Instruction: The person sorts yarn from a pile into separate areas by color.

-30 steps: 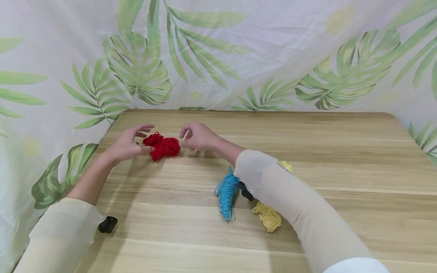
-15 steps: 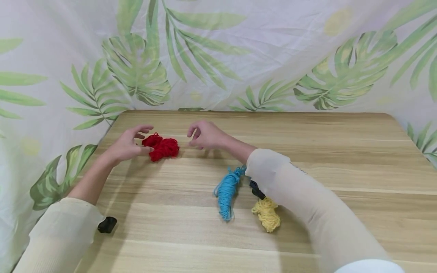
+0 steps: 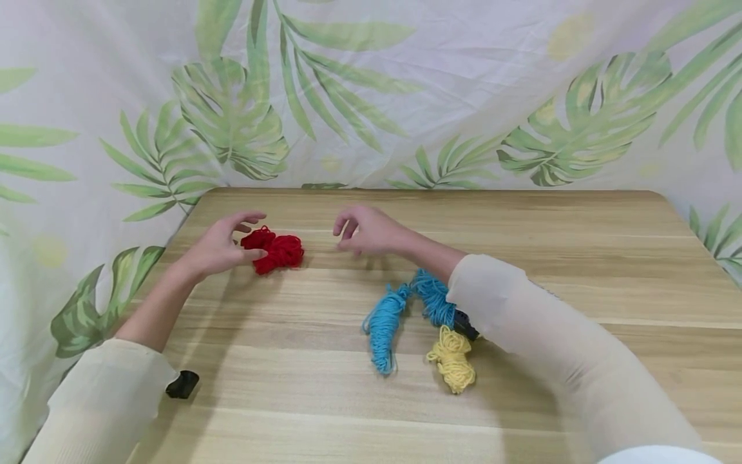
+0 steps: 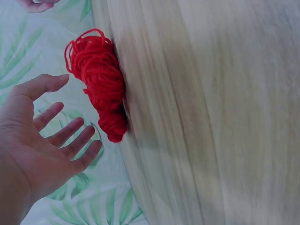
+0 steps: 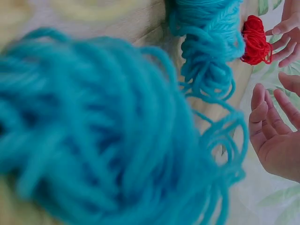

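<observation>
A bundle of red yarn (image 3: 281, 251) lies on the table at the far left. My left hand (image 3: 223, 245) is spread beside it; in the left wrist view a gap shows between the fingers (image 4: 75, 136) and the red yarn (image 4: 101, 79). To the right of the red yarn, my right hand (image 3: 371, 231) hovers with loosely bent fingers and nothing in them. Under and beside the right forearm lie two blue yarn bundles, a slim one (image 3: 384, 328) and another (image 3: 433, 299) partly covered by the sleeve. Blue yarn (image 5: 103, 131) fills much of the right wrist view.
A yellow yarn bundle (image 3: 453, 361) lies just in front of the blue ones. Small black devices show at the left sleeve (image 3: 182, 384) and the right sleeve (image 3: 465, 325). Leaf-printed cloth (image 3: 359, 90) hangs behind the wooden table (image 3: 278, 412).
My right hand has moved right, away from the red yarn, and its forearm uncovers more of the second blue bundle and the yellow yarn. The left hand stays nearly still.
</observation>
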Demonstrator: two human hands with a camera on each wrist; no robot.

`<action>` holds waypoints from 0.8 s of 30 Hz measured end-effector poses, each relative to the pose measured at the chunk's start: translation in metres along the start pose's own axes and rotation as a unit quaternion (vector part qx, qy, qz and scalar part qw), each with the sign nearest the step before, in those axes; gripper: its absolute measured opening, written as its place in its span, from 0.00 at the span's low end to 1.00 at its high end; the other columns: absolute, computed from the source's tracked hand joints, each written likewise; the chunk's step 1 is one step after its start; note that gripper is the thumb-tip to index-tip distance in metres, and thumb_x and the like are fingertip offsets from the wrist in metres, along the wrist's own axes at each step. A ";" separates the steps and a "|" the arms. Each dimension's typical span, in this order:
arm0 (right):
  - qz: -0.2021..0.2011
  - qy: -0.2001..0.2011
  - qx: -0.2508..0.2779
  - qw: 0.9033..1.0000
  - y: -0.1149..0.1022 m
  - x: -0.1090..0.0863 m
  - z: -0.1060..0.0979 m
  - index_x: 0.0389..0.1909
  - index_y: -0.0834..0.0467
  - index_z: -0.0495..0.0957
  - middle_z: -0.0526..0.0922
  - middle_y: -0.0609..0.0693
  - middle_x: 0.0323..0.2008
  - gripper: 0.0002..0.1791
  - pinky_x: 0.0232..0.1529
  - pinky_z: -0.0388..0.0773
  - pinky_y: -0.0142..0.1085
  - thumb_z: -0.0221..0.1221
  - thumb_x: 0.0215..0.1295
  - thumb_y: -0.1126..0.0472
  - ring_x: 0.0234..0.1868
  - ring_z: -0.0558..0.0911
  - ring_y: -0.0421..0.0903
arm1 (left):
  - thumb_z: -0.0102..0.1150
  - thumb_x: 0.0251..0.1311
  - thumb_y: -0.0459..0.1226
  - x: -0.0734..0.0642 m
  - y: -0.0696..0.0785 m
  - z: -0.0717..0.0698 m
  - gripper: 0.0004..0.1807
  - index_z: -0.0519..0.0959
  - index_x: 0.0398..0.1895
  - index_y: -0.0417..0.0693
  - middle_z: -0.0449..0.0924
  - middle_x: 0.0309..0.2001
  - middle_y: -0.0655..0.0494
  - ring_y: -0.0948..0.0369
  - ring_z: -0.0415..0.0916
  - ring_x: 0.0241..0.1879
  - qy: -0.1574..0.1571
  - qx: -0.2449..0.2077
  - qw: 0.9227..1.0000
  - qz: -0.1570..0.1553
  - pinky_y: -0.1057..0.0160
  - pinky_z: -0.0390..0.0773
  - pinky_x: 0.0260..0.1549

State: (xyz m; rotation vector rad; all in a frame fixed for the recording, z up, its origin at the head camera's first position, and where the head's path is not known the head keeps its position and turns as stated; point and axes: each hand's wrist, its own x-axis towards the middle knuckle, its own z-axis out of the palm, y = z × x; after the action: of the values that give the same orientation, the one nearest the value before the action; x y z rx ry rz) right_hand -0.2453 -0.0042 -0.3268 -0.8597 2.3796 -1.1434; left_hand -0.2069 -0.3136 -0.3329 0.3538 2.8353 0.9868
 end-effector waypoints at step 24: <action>-0.028 0.004 -0.010 1.000 0.006 -0.047 -0.033 0.49 0.64 0.81 0.86 0.57 0.38 0.11 0.38 0.85 0.41 0.65 0.69 0.65 0.36 0.87 0.62 | 0.71 0.60 0.31 0.015 0.046 0.027 0.36 0.68 0.72 0.36 0.71 0.69 0.37 0.37 0.69 0.65 -0.009 0.004 0.996 0.089 0.37 0.72 0.60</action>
State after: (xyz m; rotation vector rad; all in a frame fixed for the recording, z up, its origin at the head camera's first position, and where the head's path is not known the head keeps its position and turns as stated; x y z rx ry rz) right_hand -0.2305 0.0485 -0.3090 -0.9369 2.3914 -1.1472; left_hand -0.2076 -0.2586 -0.3256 0.6215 2.8305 0.9984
